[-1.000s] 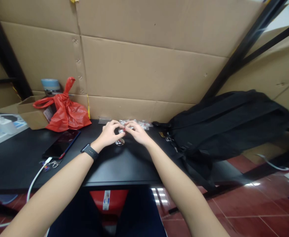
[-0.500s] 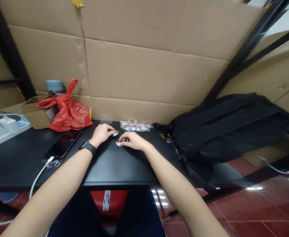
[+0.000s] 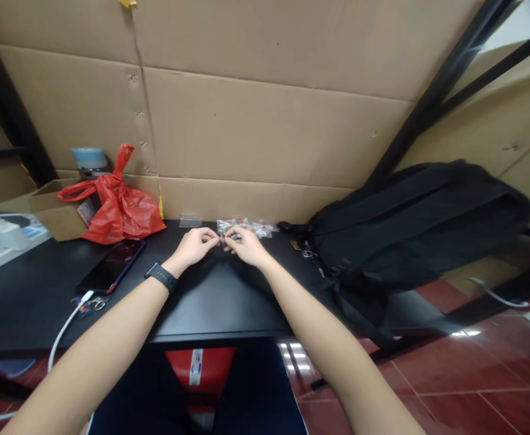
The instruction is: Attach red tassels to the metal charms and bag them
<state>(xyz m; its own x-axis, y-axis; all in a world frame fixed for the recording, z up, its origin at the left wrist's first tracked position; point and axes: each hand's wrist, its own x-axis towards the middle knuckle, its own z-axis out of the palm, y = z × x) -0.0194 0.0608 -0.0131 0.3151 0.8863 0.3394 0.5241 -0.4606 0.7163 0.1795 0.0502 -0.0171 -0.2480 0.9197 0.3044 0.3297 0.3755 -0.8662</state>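
Note:
My left hand (image 3: 198, 244) and my right hand (image 3: 245, 245) meet over the black table (image 3: 210, 302), fingertips almost touching. Both are closed in a pinch on small shiny silver discs (image 3: 223, 240), seen nearly edge-on between the fingers. Fingers hide most of the discs, so their exact kind is unclear. Just behind my right hand lies a row of clear packets (image 3: 260, 228) with silver and red pieces inside. A small transparent piece of plastic (image 3: 189, 221) rests behind my left hand. My left wrist wears a black watch (image 3: 162, 275).
To the left are a red plastic bag (image 3: 120, 208), a cardboard box (image 3: 61, 211), a phone (image 3: 111, 266) on a white cable, keyrings (image 3: 93, 304) and a power strip (image 3: 11, 248). A black backpack (image 3: 419, 229) lies on the right. Cardboard panels (image 3: 265, 133) wall off the back.
Half a second ago my hands were apart, each pinching a silver disc low over the table. The right hand has moved forward, and the discs are now together. The view has shifted slightly.

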